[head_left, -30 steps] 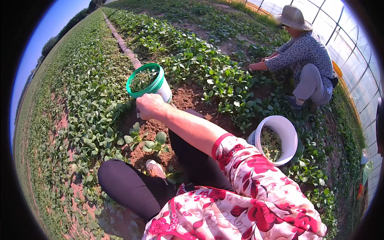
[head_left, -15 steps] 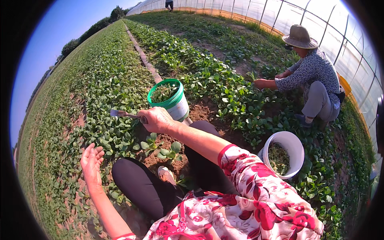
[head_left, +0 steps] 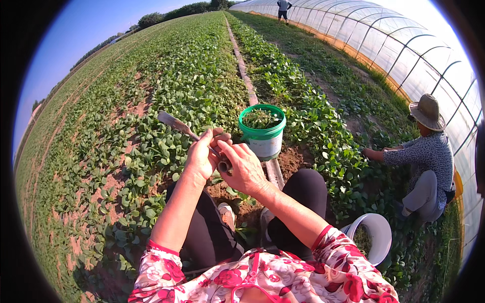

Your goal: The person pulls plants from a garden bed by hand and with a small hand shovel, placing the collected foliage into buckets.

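Note:
My left hand (head_left: 202,154) and my right hand (head_left: 243,169) meet in front of me, above my knees. Between them lies a slim hand trowel (head_left: 177,123) with a narrow, flat metal blade pointing to the far left. Its round, hollow handle end shows under my right fingers, which grip it. The left fingers are curled against the shaft near the blade, partly hidden. Just beyond my hands stands a white bucket (head_left: 268,144) with a green rim, holding pulled greens (head_left: 260,119). Low leafy plants (head_left: 136,184) surround my feet.
At right, a white bucket (head_left: 380,237) leans tilted with greens inside. A person in a brimmed hat (head_left: 429,156) squats among the plants. A narrow strip (head_left: 242,65) runs away between the beds. A plastic greenhouse (head_left: 394,48) lines the right; another person (head_left: 284,10) stands far off.
My left hand has come from the far left, open, to meet the right hand at the trowel. The view has turned left, so the buckets and the squatting person appear farther right.

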A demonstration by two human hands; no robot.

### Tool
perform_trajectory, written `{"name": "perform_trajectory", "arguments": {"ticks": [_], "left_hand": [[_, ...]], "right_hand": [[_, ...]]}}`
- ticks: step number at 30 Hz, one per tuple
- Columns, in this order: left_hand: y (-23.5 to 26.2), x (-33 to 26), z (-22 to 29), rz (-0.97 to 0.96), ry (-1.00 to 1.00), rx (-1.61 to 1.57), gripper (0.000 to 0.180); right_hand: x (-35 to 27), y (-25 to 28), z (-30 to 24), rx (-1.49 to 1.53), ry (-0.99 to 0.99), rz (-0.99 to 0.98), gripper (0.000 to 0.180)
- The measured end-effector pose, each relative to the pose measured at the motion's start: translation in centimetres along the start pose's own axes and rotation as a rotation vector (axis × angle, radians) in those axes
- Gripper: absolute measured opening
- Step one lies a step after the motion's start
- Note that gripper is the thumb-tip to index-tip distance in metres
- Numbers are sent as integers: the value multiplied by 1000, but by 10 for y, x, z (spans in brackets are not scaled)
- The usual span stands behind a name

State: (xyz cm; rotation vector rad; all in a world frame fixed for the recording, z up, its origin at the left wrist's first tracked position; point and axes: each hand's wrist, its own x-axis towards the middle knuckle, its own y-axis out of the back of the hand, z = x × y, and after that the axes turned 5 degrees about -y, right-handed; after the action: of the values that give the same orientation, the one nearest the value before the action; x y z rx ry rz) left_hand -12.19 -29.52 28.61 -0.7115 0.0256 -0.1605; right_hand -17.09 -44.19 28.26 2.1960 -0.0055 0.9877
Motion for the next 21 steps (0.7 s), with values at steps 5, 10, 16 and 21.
{"name": "perform_trajectory", "arguments": {"ticks": [5,10,16,21], "left_hand": [[26,29,37,50,-86,100,30],[60,66,62,120,106,250,38],[104,155,-2,90,328,598,31],[136,248,-93,69,502,838,57]], "right_hand": [[-18,43,39,-258,-102,-75,69],[-72,123,155,46,-919,255,42],[-324,73,190,283,-1418,-903,52],[-354,14,168,167,-1664,-955,53]]}}
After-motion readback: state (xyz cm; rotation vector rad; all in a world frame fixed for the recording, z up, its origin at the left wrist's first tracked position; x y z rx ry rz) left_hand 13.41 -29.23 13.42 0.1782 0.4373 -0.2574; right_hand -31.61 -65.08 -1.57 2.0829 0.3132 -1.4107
